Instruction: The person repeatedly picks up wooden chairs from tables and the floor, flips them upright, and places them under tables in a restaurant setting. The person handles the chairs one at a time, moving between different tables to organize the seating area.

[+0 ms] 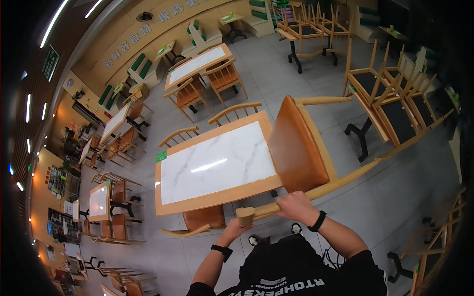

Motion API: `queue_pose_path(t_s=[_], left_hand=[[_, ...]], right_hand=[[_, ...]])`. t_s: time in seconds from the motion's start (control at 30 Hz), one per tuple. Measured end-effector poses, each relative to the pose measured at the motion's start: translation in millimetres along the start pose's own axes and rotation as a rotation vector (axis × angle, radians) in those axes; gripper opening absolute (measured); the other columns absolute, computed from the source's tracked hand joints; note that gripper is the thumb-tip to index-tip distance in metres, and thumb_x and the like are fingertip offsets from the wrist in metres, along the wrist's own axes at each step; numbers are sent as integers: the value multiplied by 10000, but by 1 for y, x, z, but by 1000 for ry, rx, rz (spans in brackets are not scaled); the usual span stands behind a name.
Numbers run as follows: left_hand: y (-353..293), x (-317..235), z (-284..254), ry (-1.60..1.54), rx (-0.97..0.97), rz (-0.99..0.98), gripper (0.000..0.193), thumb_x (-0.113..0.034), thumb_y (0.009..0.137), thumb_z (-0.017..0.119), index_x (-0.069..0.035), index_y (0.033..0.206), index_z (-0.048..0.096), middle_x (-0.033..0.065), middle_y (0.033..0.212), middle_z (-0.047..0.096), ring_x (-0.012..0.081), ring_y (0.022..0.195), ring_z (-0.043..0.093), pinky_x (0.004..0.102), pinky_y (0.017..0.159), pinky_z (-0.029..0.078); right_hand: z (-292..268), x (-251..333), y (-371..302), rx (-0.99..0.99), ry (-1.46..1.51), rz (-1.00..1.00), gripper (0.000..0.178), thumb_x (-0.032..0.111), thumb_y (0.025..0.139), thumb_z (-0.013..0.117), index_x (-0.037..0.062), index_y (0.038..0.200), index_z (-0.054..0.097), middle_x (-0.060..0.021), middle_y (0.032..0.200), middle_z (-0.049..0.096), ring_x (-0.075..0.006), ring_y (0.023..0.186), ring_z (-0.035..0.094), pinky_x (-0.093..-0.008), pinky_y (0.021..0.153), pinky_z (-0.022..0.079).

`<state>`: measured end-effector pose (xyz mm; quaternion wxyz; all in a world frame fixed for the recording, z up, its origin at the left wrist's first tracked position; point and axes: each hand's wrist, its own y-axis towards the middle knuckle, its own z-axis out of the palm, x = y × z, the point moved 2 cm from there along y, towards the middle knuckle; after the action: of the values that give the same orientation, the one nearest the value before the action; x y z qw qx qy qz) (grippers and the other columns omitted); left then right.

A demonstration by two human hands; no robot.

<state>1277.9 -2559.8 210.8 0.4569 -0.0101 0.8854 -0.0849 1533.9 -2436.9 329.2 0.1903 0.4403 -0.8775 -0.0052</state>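
Note:
A wooden chair with an orange-brown padded seat is tipped over beside the right end of a marble-topped table. Its legs point away to the right, and its seat faces toward the tabletop. My right hand is wrapped round a wooden bar of this chair on the near side. Close to the bar's thick rounded end, my left hand grips from below, its fingers partly hidden by the wood. Whether the seat touches the table edge I cannot tell. Another brown chair seat shows partly under the table's near side.
Two chair backs line the table's far side. At the right, upturned chairs rest on a table with their legs up. Another table with chairs stands farther off. More stacked chairs are at lower right. Grey tiled floor lies between them.

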Motion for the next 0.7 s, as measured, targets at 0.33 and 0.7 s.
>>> queue_pose_path(t_s=[0.33, 0.7], left_hand=[[7, -26, 20, 20, -236, 170, 393, -188, 756, 748, -25, 1078, 592, 149, 990, 626, 332, 884, 601, 367, 784, 490], [-3, -107, 20, -38, -138, 678, 326, -204, 744, 731, -10, 980, 618, 144, 901, 608, 333, 820, 593, 383, 718, 487]], right_hand=[[-14, -22, 4, -46, 34, 39, 301, 361, 653, 732, 74, 693, 650, -118, 631, 635, -295, 630, 645, -394, 585, 514], [-83, 9, -69, -463, -85, 291, 171, 213, 621, 754, 77, 659, 658, -120, 609, 620, -307, 566, 616, -379, 526, 494]])
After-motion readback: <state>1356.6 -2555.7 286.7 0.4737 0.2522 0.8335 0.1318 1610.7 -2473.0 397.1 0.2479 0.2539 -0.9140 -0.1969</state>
